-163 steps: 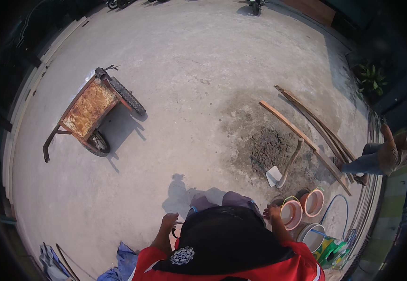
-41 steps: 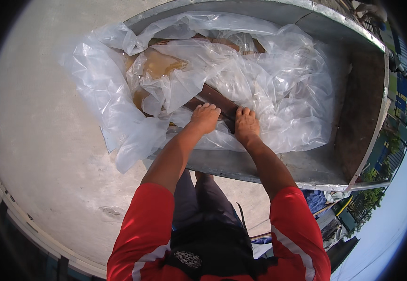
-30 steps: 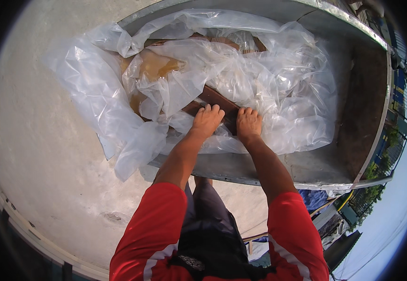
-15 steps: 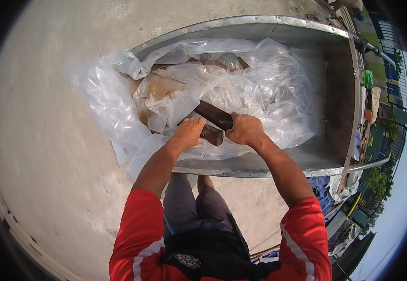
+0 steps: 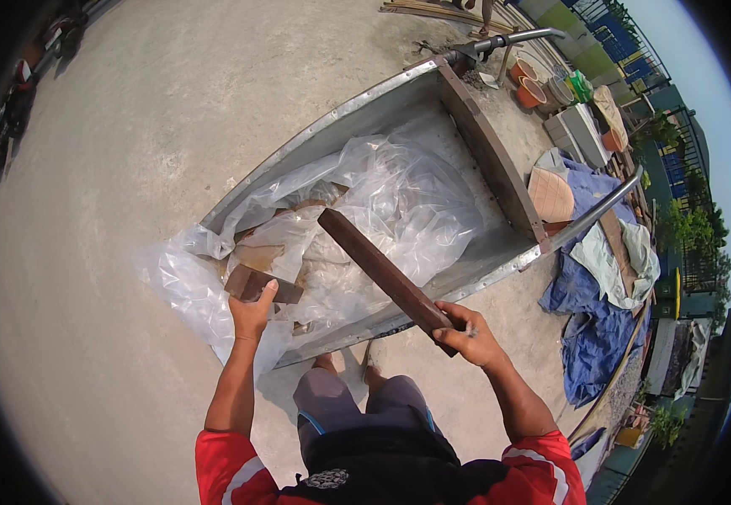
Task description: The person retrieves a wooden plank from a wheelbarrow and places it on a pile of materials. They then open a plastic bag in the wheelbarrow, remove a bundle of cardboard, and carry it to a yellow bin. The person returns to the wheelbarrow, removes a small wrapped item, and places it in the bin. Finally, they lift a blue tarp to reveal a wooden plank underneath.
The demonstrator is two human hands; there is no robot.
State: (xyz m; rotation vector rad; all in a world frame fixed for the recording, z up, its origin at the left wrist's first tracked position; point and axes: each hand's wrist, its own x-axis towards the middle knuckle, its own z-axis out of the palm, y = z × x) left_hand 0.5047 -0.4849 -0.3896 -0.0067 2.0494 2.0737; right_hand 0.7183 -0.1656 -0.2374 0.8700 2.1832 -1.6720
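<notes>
My left hand [image 5: 252, 316] is closed round a short dark brown wooden block [image 5: 249, 283], held over the near left side of a metal cart [image 5: 315, 343]. In my right hand [image 5: 470, 335] is a long dark brown wooden beam [image 5: 382, 273], gripped near its lower end. The beam slants up and to the left across the cart's near rim. Crumpled clear plastic sheeting [image 5: 416, 194] fills much of the cart and spills over its left end. Brownish pieces show under and between its folds, too covered to name.
The cart's metal handles [image 5: 597, 210] stick out at the right. Beyond them lie a blue tarp [image 5: 580, 320], orange buckets [image 5: 530, 93] and a white box [image 5: 576, 135]. Another person's legs [image 5: 486, 15] show at the far edge. Concrete ground [image 5: 130, 185] surrounds the cart.
Both wooden pieces have come up and apart from each other. My left hand has gone left with the block, my right hand right and nearer with the beam. The view has turned.
</notes>
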